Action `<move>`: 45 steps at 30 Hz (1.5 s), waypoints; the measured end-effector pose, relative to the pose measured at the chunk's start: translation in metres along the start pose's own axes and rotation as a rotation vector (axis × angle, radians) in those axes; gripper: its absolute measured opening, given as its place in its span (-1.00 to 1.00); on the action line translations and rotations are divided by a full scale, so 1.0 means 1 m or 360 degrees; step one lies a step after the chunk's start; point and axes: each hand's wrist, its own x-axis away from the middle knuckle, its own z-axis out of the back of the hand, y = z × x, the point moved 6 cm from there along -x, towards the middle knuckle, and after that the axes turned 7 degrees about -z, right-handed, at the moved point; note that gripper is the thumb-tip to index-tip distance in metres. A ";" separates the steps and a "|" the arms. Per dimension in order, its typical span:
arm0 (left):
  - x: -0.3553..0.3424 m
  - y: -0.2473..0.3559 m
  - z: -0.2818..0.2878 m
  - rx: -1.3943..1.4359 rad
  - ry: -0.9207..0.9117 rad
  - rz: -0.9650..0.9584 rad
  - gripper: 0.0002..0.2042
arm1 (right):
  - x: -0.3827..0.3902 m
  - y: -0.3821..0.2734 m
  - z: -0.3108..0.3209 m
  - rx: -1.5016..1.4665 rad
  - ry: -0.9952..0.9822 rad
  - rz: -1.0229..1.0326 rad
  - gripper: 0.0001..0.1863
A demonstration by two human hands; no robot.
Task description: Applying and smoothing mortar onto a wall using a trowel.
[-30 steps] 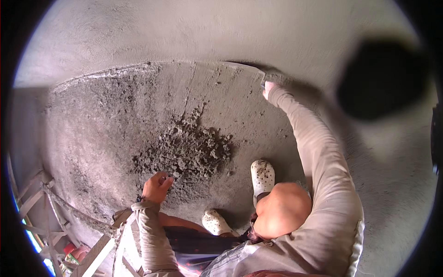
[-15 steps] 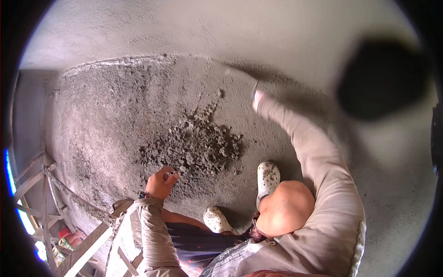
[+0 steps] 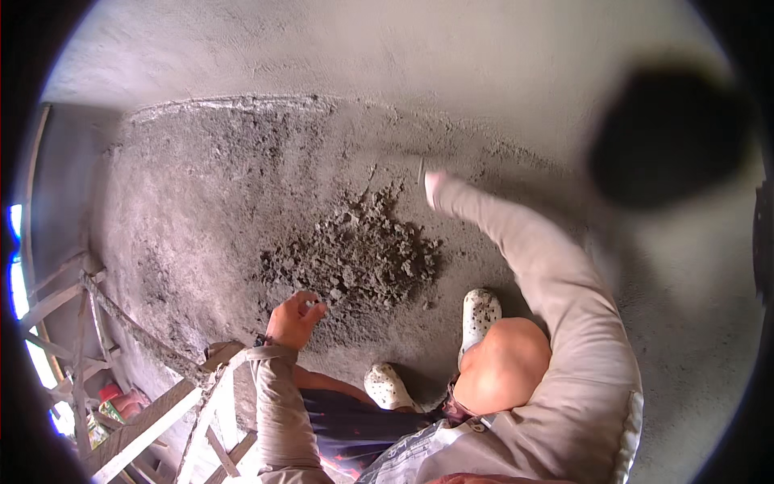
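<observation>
A trowel (image 3: pixel 421 173), blurred and seen nearly edge-on, is gripped in my right hand (image 3: pixel 434 187). It is low over the grey mortar surface, beyond a heap of crumbly wet mortar (image 3: pixel 355 250). Most of my right fingers are hidden by the sleeve and by blur. My left hand (image 3: pixel 293 320) hovers by the near left edge of the heap. Its fingers are loosely curled, with a gap between thumb and forefinger and nothing seen in them.
Speckled white clogs (image 3: pixel 481 313) are on my feet, just this side of the heap. Rough wooden framing (image 3: pixel 149 423) stands at the lower left. A smooth grey wall (image 3: pixel 387 56) runs along the far side. A dark blurred shape (image 3: pixel 669 137) covers the upper right.
My right hand and the trowel have swung left and a little nearer, away from the wall's foot. My left hand stays beside the heap. The whole view has shifted slightly.
</observation>
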 end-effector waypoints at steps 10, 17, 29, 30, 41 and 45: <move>0.004 -0.024 -0.010 0.0154 -0.0040 -0.0019 -0.71 | 0.136 0.181 0.100 0.0354 0.0194 -0.0649 -0.61; -0.004 -0.048 -0.011 -0.0026 -0.0020 0.0067 -0.74 | 0.127 0.227 0.114 0.0457 0.0267 -0.0738 -0.65; -0.026 -0.017 -0.027 -0.0071 -0.0064 -0.0097 -0.71 | 0.290 0.170 0.008 -0.0469 0.0287 -0.1231 -0.66; -0.028 -0.020 -0.028 0.0033 -0.0073 -0.0063 -0.72 | 0.306 0.191 -0.002 -0.0642 0.0671 -0.1212 -0.71; -0.047 -0.009 -0.047 0.0178 -0.0329 -0.0138 -0.79 | 0.227 0.279 -0.050 0.1522 -0.0300 -0.0662 -0.66; -0.033 -0.013 -0.024 0.0022 -0.0202 -0.0024 -0.78 | 0.181 0.180 0.004 0.1241 -0.0479 -0.0740 -0.71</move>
